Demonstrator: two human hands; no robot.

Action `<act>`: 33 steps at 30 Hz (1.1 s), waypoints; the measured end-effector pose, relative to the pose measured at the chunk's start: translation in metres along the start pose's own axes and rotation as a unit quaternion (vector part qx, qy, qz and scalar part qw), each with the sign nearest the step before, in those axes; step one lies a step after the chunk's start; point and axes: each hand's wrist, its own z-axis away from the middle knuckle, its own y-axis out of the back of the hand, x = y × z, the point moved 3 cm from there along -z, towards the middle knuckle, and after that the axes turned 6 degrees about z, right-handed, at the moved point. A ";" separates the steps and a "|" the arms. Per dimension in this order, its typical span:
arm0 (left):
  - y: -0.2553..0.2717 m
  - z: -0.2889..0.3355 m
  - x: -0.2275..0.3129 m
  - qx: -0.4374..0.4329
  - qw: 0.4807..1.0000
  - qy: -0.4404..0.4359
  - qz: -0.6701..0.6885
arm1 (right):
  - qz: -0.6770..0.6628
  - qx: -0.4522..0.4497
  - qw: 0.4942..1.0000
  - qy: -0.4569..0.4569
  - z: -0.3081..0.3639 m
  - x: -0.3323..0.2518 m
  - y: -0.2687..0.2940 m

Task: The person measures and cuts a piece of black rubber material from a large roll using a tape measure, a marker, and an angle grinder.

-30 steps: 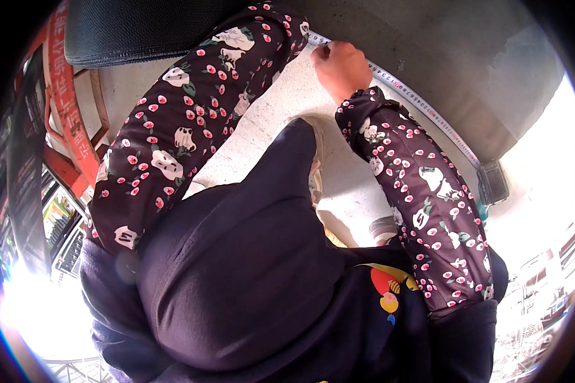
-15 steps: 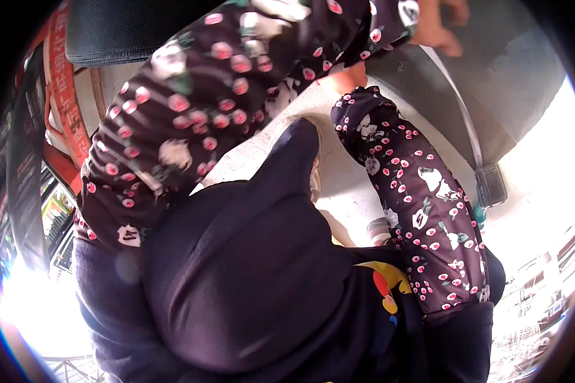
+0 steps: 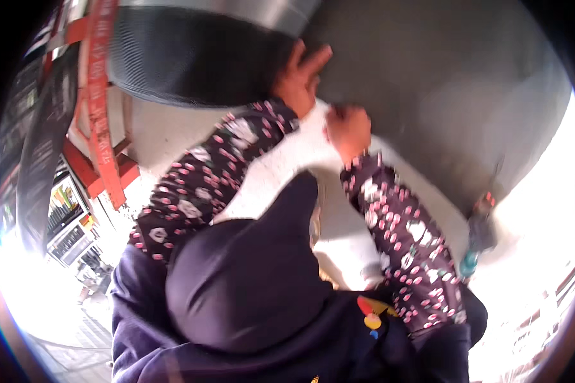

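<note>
Several fingers [image 3: 320, 60] spread wide on the left hand [image 3: 296, 82], overlapping the right end of a black mesh piece [image 3: 191, 57], far left. Just beside, the right hand [image 3: 351, 132], curled narrow at the near edge of a dark grey sheet [image 3: 428, 102], far right; content and touch of this grip not possible to tell. Blurred dark box [image 3: 483, 233] near the sheet's right end.
</note>
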 end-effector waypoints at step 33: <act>0.085 -0.003 0.007 0.018 0.992 -0.064 -0.104 | -0.175 -0.105 0.978 -0.046 0.008 0.006 0.007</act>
